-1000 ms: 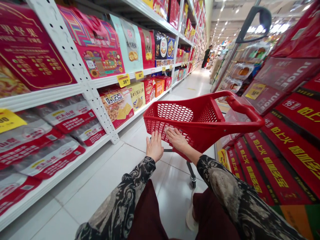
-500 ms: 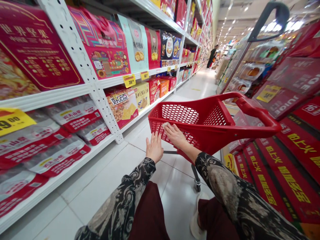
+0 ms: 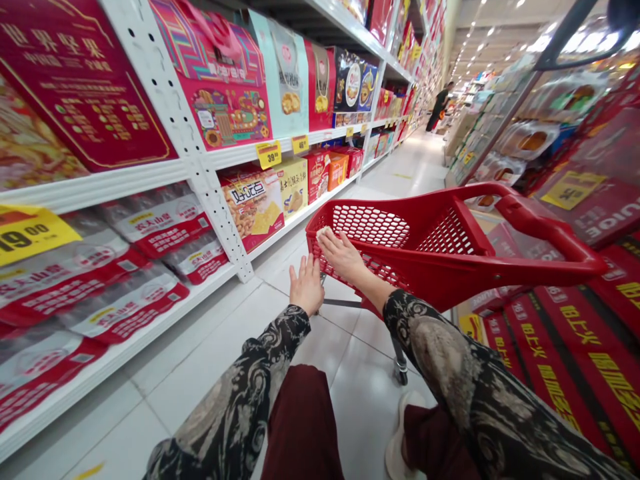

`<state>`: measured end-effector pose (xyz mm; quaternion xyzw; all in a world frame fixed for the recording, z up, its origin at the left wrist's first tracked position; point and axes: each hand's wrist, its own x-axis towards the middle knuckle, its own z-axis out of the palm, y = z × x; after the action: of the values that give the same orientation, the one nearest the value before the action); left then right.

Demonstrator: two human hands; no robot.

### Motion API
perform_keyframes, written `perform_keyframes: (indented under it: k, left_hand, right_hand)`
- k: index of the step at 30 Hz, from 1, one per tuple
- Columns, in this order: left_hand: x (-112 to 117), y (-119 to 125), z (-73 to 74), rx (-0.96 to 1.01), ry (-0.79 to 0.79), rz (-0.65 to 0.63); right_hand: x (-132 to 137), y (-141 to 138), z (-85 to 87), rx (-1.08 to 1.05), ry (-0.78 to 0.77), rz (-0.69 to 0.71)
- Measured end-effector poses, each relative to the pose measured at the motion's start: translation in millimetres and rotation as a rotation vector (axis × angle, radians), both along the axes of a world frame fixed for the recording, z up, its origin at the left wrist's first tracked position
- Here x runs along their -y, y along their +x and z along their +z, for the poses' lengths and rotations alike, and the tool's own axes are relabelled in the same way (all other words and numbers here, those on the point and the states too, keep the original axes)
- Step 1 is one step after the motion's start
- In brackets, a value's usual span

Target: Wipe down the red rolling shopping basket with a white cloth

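Two bare hands at one red plastic shopping cart (image 3: 440,200), seen from above. Right hand (image 3: 345,261): fingers (image 3: 333,243) pressed together, lying flat on the mesh wall of the cart's basket near its rim. A small pale patch at the fingertips is too small to identify. Left hand (image 3: 307,285): fingers (image 3: 300,270) spread, just beside the basket's near wall, with no contact visible. Nothing can be made out inside the basket. One caster (image 3: 401,372) shows below and beyond the fingers, on a white tile floor (image 3: 200,347). Left of the fingers, white perforated steel shelving (image 3: 176,113) carries printed gift boxes (image 3: 253,203) and at least five clear-wrapped red-labelled packs (image 3: 155,223). Three yellow price tags (image 3: 269,155) are legible on its shelf edges. Right of the fingers stand red boxes (image 3: 565,333) with yellow characters. Well beyond the fingers, one person (image 3: 439,107) stands in the aisle. Two patterned sleeves (image 3: 240,393) enter from below.
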<state>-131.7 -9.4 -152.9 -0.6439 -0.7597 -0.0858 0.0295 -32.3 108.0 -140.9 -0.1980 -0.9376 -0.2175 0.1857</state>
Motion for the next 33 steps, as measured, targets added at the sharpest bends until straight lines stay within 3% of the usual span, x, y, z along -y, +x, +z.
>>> perform_keyframes:
  k: [4,7,15,22,24,28,31,33]
  left_hand:
    - [2,-9,-6.4,-0.015,-0.015,-0.001]
    - [2,-14,-9.2,-0.032,-0.031,-0.002]
    - [-4,-14,-0.7,-0.056,-0.014,-0.004]
    - [4,-13,-3.0,-0.060,-0.050,-0.018]
    - [5,-12,-3.5,-0.062,-0.053,-0.020]
    - [4,-4,-2.2,-0.059,-0.045,-0.027]
    - [3,5,0.0,-0.053,-0.021,-0.039]
    - [4,11,1.8,-0.054,-0.009,-0.050]
  right_hand:
    - [1,1,-25.6,0.084,-0.051,0.029]
    - [2,-1,-33.6,0.111,-0.065,0.070]
    - [-9,-31,-6.1,-0.011,-0.016,0.050]
    - [3,-12,-50.3,0.143,-0.072,0.027]
    - [8,-4,-54.7,0.163,-0.079,0.020]
    - [11,7,-34.2,0.092,-0.047,0.063]
    - [7,16,-11.3,-0.014,-0.015,0.017]
    - [5,26,-4.8,-0.033,-0.013,-0.024]
